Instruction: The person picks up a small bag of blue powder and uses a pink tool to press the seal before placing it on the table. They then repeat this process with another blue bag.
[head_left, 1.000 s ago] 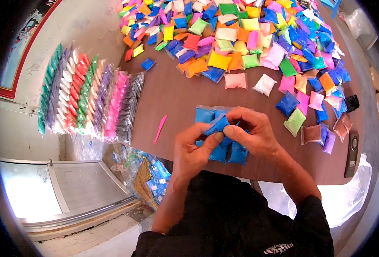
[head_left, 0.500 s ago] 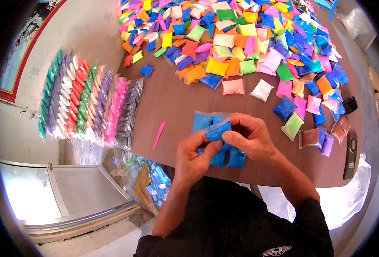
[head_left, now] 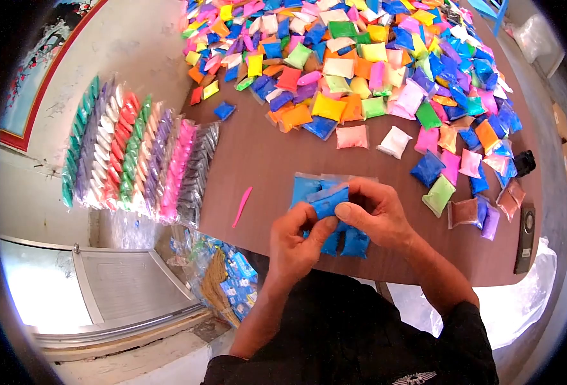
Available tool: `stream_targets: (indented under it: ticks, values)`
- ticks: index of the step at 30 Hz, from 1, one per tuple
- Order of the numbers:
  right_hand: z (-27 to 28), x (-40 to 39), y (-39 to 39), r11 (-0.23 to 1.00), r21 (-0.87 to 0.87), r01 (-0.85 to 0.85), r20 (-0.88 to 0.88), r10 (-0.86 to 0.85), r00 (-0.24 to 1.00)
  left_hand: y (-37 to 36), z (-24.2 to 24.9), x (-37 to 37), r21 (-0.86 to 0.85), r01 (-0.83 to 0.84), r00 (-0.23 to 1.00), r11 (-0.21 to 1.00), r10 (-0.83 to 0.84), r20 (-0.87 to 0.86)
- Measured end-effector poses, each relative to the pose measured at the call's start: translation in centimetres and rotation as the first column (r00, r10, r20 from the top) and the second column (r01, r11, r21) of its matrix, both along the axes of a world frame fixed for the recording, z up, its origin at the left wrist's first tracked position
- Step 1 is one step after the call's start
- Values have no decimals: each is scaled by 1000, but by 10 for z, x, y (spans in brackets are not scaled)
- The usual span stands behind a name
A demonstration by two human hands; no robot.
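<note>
Between both hands is a small blue packet (head_left: 329, 200) in clear film, held up above the table near its front edge. My left hand (head_left: 298, 240) pinches its left side with thumb and fingers. On the other side, my right hand (head_left: 378, 210) grips the packet's right end, thumb across its face. Beneath them lie several more blue packets (head_left: 354, 244), laid side by side and partly covered by the hands. A pink plastic knife-shaped tool (head_left: 242, 206) rests on the table to the left of my left hand.
A large heap of coloured packets (head_left: 328, 106) covers the back of the brown table (head_left: 264, 154). Long bags of twisted colours (head_left: 129, 154) hang over the left edge. A dark rectangular device (head_left: 525, 237) lies at the right edge. A straw broom (head_left: 215, 282) stands below on the left.
The blue packet has tilted so more of its face shows between my hands. Both hands keep their grip. The whole view has shifted slightly.
</note>
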State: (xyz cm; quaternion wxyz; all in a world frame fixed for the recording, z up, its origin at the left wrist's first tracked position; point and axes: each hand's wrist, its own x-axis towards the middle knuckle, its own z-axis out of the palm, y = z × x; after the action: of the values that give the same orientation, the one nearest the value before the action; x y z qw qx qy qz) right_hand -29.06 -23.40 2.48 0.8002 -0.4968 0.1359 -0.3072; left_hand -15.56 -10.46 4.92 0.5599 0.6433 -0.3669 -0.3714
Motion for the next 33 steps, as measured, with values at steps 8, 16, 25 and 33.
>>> stream_targets:
  ticks: [8, 16, 25, 33]
  values:
    - [-4, -6, -7, 991, -129, 18, -69, -28, 997, -9, 11, -11, -32, 36, 985, 999, -41, -168]
    - [5, -6, -3, 998, -19, -56, -81, 54, 995, -3, -2, -2, -34, 3, 1000, 999, -2, 24]
    - [-2, -8, -7, 992, -114, -50, -145, 33, 989, -7, 7, -9, -35, -23, 991, 999, 18, -129]
    - [3, -7, -1, 993, -92, -70, -200, 50, 979, 3, 2, 1, 2, -13, 998, 1000, 13, 55]
